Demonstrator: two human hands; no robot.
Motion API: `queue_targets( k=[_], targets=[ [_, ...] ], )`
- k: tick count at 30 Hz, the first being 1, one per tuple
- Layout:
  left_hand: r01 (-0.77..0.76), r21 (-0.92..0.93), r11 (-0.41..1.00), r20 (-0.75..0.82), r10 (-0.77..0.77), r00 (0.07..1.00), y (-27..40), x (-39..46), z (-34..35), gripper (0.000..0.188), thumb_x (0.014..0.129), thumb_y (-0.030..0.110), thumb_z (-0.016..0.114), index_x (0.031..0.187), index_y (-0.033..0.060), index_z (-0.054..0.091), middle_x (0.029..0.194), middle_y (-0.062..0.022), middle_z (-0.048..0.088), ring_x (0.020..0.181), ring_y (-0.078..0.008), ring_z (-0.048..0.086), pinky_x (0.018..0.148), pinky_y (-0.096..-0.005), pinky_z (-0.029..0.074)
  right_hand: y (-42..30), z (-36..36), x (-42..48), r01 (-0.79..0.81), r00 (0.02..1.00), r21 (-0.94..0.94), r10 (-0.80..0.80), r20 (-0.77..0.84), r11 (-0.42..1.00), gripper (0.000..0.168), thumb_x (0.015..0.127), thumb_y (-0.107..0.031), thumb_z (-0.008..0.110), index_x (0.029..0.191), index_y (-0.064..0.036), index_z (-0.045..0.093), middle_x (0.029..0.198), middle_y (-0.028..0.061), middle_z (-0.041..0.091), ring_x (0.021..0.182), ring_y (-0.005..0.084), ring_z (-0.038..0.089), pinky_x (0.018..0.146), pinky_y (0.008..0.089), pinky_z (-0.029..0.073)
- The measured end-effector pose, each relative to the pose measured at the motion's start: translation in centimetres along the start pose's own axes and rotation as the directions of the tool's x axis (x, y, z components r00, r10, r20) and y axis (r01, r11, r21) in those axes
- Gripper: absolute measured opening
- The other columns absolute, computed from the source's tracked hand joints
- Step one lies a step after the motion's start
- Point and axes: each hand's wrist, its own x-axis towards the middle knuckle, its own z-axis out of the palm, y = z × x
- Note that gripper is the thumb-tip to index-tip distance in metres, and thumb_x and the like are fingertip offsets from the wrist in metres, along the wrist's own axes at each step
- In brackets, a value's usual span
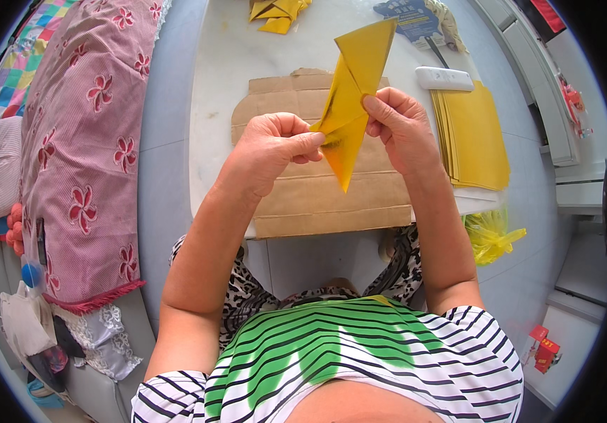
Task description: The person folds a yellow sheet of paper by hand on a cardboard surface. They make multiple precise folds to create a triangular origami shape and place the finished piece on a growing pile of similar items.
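Observation:
Both of my hands hold a folded sheet of shiny gold paper (353, 79) in the air above a flattened piece of brown cardboard (330, 203). My left hand (285, 140) pinches a small corner at the paper's left side between thumb and fingers. On the right edge, near the middle, my right hand (398, 119) grips it with the thumb on top. Diagonal creases cross the paper; one pointed end reaches up and away, another points down towards me. The fingers behind the paper are partly hidden.
A stack of gold paper sheets (475, 140) lies at the table's right, with a white plastic device (443, 78) on its far end. Folded gold pieces (279, 13) and a blue printed card (409, 21) sit at the far side. A yellow plastic bag (491, 235) hangs by the right edge.

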Motion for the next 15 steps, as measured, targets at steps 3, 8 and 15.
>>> queue_targets(
  k=[3, 8, 15],
  targets=[
    [-0.003, 0.005, 1.0, -0.008, 0.003, 1.0, -0.12, 0.03, -0.16, 0.015, 0.086, 0.015, 0.074, 0.086, 0.0023, 0.067, 0.08, -0.0051, 0.068, 0.074, -0.0122, 0.066, 0.072, -0.0252, 0.052, 0.18, -0.42, 0.31, -0.001, 1.0, 0.028, 0.001, 0.0, 1.0, 0.016, 0.092, -0.019, 0.07, 0.086, -0.005, 0.065, 0.072, -0.0015, 0.06, 0.063, 0.0056, 0.049, 0.058, 0.0192, 0.04],
    [-0.031, 0.041, 0.999, 0.015, 0.03, 0.999, 0.34, -0.11, -0.38, 0.03, 0.083, 0.02, 0.077, 0.101, -0.0015, 0.065, 0.095, -0.009, 0.067, 0.091, -0.0146, 0.063, 0.084, -0.0279, 0.048, 0.08, -0.54, 0.42, -0.044, 0.999, 0.081, 0.043, 0.018, 0.996, 0.015, 0.092, -0.018, 0.07, 0.087, -0.005, 0.066, 0.073, -0.001, 0.061, 0.063, 0.0054, 0.05, 0.057, 0.0183, 0.041],
    [0.004, 0.057, 0.998, -0.052, -0.002, 0.999, 0.24, 0.34, 0.01, 0.057, 0.075, 0.032, 0.085, 0.113, -0.0036, 0.061, 0.101, -0.0144, 0.065, 0.098, -0.0192, 0.06, 0.089, -0.0313, 0.046, 0.72, 0.41, -0.07, -0.146, 0.98, 0.068, 0.135, 0.144, 0.987, 0.015, 0.093, -0.019, 0.068, 0.089, -0.005, 0.067, 0.077, -0.0011, 0.062, 0.065, 0.0048, 0.052, 0.058, 0.0175, 0.043]
  ],
)
